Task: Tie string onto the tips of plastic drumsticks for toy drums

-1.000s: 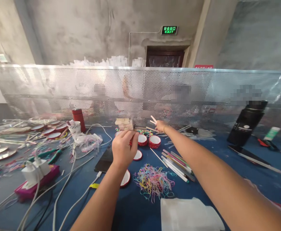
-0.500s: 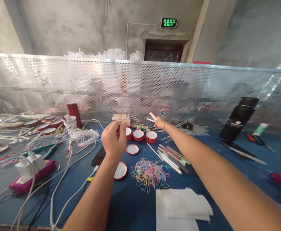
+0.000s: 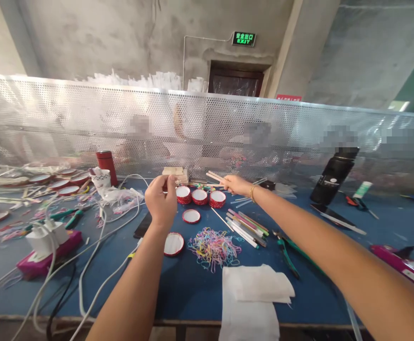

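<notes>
My left hand (image 3: pixel 161 201) is raised over the blue table (image 3: pixel 192 293), its fingers pinched on a small red piece that they mostly hide. It hovers just left of a row of three red lids with white insides (image 3: pixel 199 196). Two more such lids (image 3: pixel 191 216) (image 3: pixel 173 244) lie flat nearer to me. My right hand (image 3: pixel 233 183) reaches far across and grips a few thin wooden sticks (image 3: pixel 214 176), which point left above the row of lids. A gold bracelet circles that wrist.
A heap of coloured rubber bands (image 3: pixel 212 246), coloured straws (image 3: pixel 245 225), green-handled pliers (image 3: pixel 286 251) and white tissue (image 3: pixel 252 293) lie nearby. At the left: a pink power strip with chargers (image 3: pixel 47 244) and cables. A black bottle (image 3: pixel 332 175) stands right, against a perforated metal screen (image 3: pixel 207 128).
My left hand has drifted left and back, away from the lids. My right hand has swung the sticks from upright to pointing left. The view has shifted right.
</notes>
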`<control>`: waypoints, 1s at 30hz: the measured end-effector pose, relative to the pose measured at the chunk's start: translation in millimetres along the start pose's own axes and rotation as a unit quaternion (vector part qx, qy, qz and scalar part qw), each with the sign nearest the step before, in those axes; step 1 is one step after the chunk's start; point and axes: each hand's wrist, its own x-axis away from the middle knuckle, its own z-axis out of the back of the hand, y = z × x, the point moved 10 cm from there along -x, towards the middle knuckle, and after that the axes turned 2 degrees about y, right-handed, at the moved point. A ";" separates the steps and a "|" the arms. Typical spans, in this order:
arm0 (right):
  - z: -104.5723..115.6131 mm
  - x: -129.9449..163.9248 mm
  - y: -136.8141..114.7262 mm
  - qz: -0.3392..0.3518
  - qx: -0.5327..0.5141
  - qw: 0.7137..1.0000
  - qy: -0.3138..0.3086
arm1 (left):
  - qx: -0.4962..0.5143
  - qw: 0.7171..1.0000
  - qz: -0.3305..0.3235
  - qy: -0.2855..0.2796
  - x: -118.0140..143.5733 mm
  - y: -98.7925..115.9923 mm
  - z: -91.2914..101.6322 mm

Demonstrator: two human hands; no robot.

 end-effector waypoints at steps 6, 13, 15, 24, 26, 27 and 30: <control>-49.6 44.1 -16.9 0.001 -0.012 0.993 -0.120 | -0.004 1.000 0.007 -0.003 0.2 1.3 -0.8; -25.5 28.7 -37.7 0.072 0.061 0.994 -0.059 | -0.009 1.000 0.000 -0.005 -0.2 2.8 -0.6; -12.1 16.1 -25.6 0.027 0.059 0.997 -0.035 | -0.010 1.000 -0.014 -0.008 0.2 6.7 -1.6; 28.2 -62.0 2.3 -0.038 0.167 0.984 0.057 | -0.023 0.998 -0.049 -0.029 4.1 19.7 -7.5; 38.1 -79.1 -3.5 -0.034 0.187 0.978 0.086 | -0.032 0.997 -0.063 -0.038 5.0 23.4 -8.9; 42.2 -84.9 -7.2 -0.030 0.196 0.975 0.098 | -0.037 0.996 -0.069 -0.041 5.3 24.9 -9.2; 47.3 -87.5 -17.3 -0.012 0.227 0.968 0.108 | -0.037 0.996 -0.073 -0.040 5.8 27.0 -8.3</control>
